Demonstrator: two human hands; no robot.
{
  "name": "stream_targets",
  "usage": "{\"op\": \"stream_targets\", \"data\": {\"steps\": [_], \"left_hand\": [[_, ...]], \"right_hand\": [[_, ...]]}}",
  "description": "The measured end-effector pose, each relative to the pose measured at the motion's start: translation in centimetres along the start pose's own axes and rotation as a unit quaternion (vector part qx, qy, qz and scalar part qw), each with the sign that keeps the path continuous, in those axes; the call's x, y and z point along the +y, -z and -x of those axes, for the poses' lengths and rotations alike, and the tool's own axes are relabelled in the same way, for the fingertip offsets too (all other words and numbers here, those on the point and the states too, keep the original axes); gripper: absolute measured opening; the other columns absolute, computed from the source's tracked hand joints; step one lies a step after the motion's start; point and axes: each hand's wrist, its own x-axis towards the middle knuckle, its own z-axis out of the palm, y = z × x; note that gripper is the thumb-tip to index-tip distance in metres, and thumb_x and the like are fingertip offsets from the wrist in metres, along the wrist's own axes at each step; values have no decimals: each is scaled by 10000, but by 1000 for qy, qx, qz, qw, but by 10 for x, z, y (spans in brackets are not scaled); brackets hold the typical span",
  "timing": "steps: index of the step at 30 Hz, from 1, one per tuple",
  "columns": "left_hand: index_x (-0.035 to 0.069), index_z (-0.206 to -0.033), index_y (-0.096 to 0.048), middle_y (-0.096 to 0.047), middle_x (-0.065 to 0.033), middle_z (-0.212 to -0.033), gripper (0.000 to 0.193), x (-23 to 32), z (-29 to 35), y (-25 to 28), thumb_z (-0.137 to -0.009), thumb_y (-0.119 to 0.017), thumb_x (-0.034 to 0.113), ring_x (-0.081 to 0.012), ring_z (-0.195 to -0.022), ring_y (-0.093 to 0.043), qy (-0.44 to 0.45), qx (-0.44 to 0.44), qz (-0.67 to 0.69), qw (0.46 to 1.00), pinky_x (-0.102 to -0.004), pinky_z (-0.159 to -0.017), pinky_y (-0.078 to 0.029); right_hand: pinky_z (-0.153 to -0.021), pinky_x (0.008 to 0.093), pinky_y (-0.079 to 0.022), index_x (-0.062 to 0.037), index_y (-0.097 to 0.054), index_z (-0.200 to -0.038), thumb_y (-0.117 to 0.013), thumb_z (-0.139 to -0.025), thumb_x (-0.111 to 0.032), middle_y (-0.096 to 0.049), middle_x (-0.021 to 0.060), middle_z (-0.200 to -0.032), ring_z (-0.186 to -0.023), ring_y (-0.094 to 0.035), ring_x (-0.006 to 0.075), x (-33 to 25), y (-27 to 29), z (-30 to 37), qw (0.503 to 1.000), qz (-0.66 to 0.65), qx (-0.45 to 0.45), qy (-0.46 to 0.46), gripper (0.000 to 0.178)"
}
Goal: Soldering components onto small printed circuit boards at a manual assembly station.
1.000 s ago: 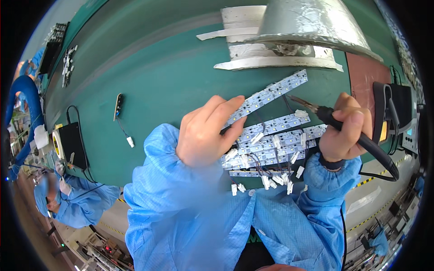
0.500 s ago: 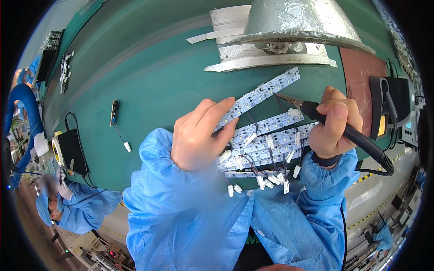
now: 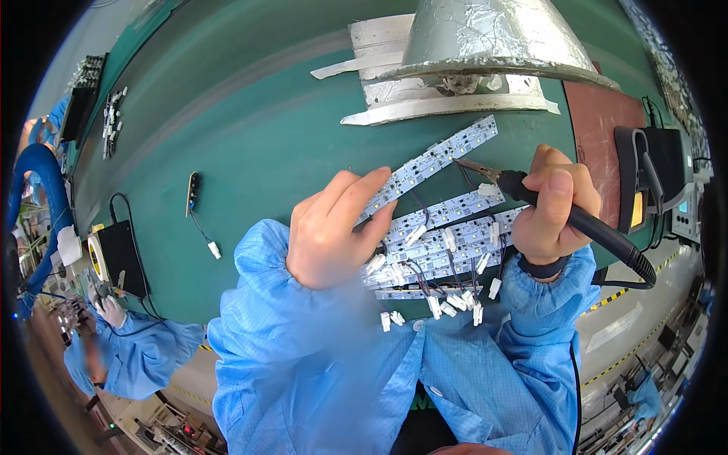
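Note:
Between the thumb and fingers of my left hand (image 3: 334,231) is the lower left end of a white LED circuit strip (image 3: 436,164), tilted up toward the right. My right hand (image 3: 557,205) grips a soldering iron (image 3: 603,227) by its black handle. The iron's tip meets or almost meets the strip's lower edge, near a dark wire; exact contact cannot be made out. Below the held strip, several similar LED strips (image 3: 474,241) lie overlapping, with dark wires and white plug connectors (image 3: 434,306). My left palm hides part of them.
A foil-covered fume hood (image 3: 493,38) stands at the back. To the right are a reddish mat (image 3: 599,129), an iron stand (image 3: 633,182) and a soldering station (image 3: 686,208). A small wired board (image 3: 192,194) and a black box (image 3: 121,258) lie left. A co-worker (image 3: 136,353) sits beyond.
The view has shifted slightly, moving the bench items a little to the left. My hands, the strip and the iron keep nearly the same pose. The co-worker's head has lowered.

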Motion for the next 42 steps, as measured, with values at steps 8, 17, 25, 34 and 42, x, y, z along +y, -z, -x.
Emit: {"op": "stream_targets", "data": {"steps": [8, 17, 25, 34, 42], "left_hand": [[16, -1035, -635, -597, -94, -785, 383, 0, 1, 0, -669, -744, 15, -251, -586, -590, -3, -1, -1, 1000, -341, -511, -475], [-14, -1026, -646, -576, -119, -745, 345, 7, 0, 3, -692, -734, -11, -239, -610, -581, 22, -8, 5, 1000, -308, -536, -459], [5, -1023, -649, -595, -99, -771, 380, 8, 0, -1, -655, -743, -12, -243, -617, -605, 14, 0, -16, 1000, -325, -527, -478], [-9, -1016, -649, -596, -105, -759, 382, 7, 0, -3, -646, -743, -32, -229, -604, -601, 10, 8, -8, 1000, -308, -521, -472], [-38, -1028, -646, -611, -131, -780, 362, 10, 0, -2, -677, -732, -44, -214, -655, -597, 31, -3, 5, 1000, -278, -599, -470]], "right_hand": [[-519, 292, -267, 6, -440, -657, -452, -930, -165, -441, 69, -595, -549, -329, 119, -2, 1, -6, 997, -3, 73, -24, 322], [-696, 295, -421, 19, -489, -665, -468, -942, -142, -499, 67, -655, -649, -448, 137, 15, 26, -21, 976, 53, 200, -65, 321], [-659, 275, -396, 29, -541, -696, -509, -940, -157, -532, 54, -673, -679, -471, 123, 27, 31, -16, 986, 29, 152, -69, 309], [-607, 232, -355, 30, -558, -710, -533, -939, -184, -545, 40, -688, -659, -464, 90, 25, 28, -18, 986, 23, 139, -91, 314], [-587, 221, -346, 27, -546, -712, -534, -945, -199, -526, 24, -690, -655, -454, 74, 29, 28, -18, 986, 19, 133, -103, 324]]}}
